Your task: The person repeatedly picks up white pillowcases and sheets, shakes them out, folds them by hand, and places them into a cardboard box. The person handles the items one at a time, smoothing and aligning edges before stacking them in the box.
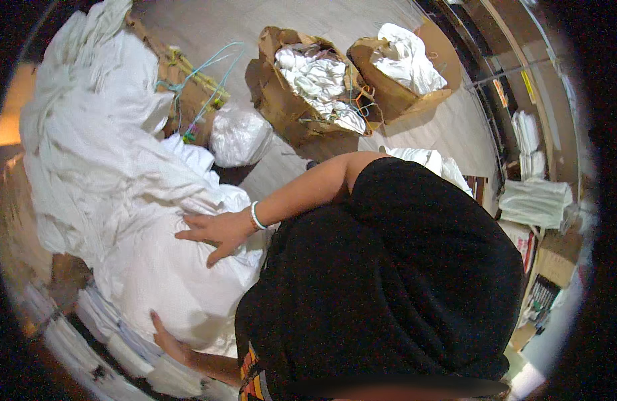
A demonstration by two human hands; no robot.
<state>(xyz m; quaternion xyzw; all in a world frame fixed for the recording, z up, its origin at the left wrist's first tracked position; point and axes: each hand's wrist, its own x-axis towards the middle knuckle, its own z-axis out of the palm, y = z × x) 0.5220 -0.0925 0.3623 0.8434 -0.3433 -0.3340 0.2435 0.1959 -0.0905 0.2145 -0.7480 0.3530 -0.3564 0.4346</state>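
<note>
A large heap of white cloth [103, 135] spreads down the left side and ends in a smooth, bulging bundle [163, 280] in front of my body. My right hand [220, 233], with bands at the wrist, lies palm down on the bundle's upper part, its fingers spread. Lower down, my left hand [170, 341] rests against the bundle's near side, thumb raised and apart; its other fingers are partly hidden. Neither hand is seen gripping the cloth. A clear plastic bag of white material [240, 133] stands beyond the right hand.
Two open brown containers [283, 110] [418, 108] hold crumpled white cloth on the floor. Blue cord [205, 65] and yellow strapping [203, 77] lie by the heap. Folded white stacks [108, 321] line the lower left. Shelving with packed goods [534, 200] stands at right.
</note>
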